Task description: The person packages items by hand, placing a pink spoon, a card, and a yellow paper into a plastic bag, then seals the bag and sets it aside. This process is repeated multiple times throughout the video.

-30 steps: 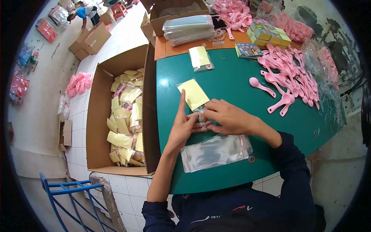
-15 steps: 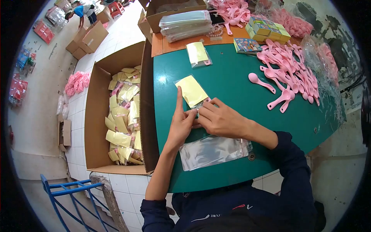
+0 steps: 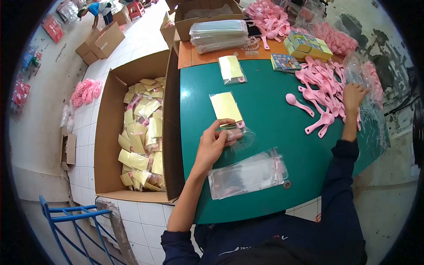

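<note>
My left hand (image 3: 213,143) pinches a small clear plastic bag (image 3: 245,138), its loose end spreading to the right past the fingers. Just beyond those fingers lies a packet with a pale yellow card (image 3: 224,107) and a bit of pink spoon at its lower corner. A second yellow-card packet (image 3: 230,67) rests farther up the green table (image 3: 269,119). Out to the right, my right hand (image 3: 353,95) reaches over the edge of a heap of pink plastic spoons (image 3: 320,81), fingers apart. One pink spoon (image 3: 299,105) lies separate at the heap's left. Nearer me is a stack of flat clear bags (image 3: 247,174).
Left of the table stands a large cardboard box (image 3: 108,132) holding many yellow-card packets. Small printed boxes (image 3: 304,44), more bag stacks (image 3: 216,35) and spoons sit at the back. A blue metal frame (image 3: 75,218) is at lower left; a person (image 3: 99,11) bends over far off.
My right hand has left the left hand and swung right to the spoon heap. My left hand's raised index finger has curled in, and the small bag now shows in it.
</note>
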`<action>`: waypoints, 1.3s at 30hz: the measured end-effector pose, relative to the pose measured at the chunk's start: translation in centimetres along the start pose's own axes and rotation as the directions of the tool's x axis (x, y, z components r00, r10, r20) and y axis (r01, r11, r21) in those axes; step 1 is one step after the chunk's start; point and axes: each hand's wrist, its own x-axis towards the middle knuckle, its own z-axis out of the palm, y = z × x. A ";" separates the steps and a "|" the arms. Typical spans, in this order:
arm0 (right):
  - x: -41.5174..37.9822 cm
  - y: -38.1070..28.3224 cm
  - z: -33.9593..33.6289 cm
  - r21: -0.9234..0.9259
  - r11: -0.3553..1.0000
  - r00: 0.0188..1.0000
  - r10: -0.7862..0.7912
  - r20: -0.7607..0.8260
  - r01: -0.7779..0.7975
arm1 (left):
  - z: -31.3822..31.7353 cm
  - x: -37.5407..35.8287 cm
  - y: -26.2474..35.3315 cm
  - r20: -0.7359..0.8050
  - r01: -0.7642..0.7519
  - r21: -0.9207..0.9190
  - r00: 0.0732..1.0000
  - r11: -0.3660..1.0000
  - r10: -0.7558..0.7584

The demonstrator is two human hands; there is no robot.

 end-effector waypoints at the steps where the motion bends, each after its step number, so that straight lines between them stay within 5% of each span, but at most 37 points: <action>1: -0.6 -2.1 -3.4 0.170 0.985 1.000 0.019 0.010 -0.021 | -0.1 0.2 -0.1 0.015 0.006 -0.013 1.000 1.000 -0.006; 2: -1.9 -5.3 -4.6 0.537 0.803 0.954 -0.124 -0.274 0.259 | -0.1 0.3 0.1 0.011 -0.005 -0.053 1.000 0.999 0.005; 4: -5.3 -13.2 -9.7 0.840 0.252 0.831 -0.438 -0.343 0.480 | 0.1 0.1 0.3 0.013 0.000 -0.119 1.000 0.993 0.002; 10: -11.5 -24.0 -11.5 0.988 -0.132 0.793 -0.592 -0.145 0.082 | -0.1 -0.7 0.9 0.009 0.083 -0.268 0.996 0.960 -0.083; 14: -12.6 -24.9 -11.1 0.912 -0.340 0.751 -0.658 -0.054 -0.232 | 1.0 0.0 0.8 -0.030 0.050 -0.161 0.998 0.986 -0.055; 19: -12.6 -25.0 -10.5 0.895 -0.344 0.748 -0.663 -0.017 -0.284 | 0.7 0.1 -0.5 -0.030 -0.031 0.030 0.999 0.999 0.032; 23: -12.9 -25.2 -10.9 0.885 -0.375 0.797 -0.604 -0.008 -0.277 | 0.9 -0.3 0.5 -0.002 0.015 -0.044 1.000 0.999 -0.015; 26: -13.2 -24.7 -11.8 0.970 -0.226 0.854 -0.483 -0.194 0.092 | 1.0 -0.3 0.2 -0.013 -0.012 -0.088 1.000 0.996 0.011; 29: -13.1 -24.2 -11.2 0.852 -0.048 0.731 -0.490 -0.475 0.521 | 1.3 -0.3 0.4 -0.034 0.002 -0.073 0.999 0.997 -0.005; 34: -12.8 -23.3 -10.5 0.902 -0.072 0.764 -0.507 -0.400 0.425 | -0.5 -0.7 1.7 -0.004 0.126 -0.162 0.992 0.979 -0.128; 37: -12.6 -23.5 -10.4 0.924 -0.134 0.787 -0.490 -0.376 0.358 | -0.8 -0.1 0.4 0.027 -0.178 0.279 0.984 0.944 0.177; 39: -12.5 -23.4 -10.5 0.942 -0.159 0.797 -0.502 -0.336 0.296 | -0.1 -0.2 0.6 -0.004 -0.230 0.468 0.965 0.853 0.262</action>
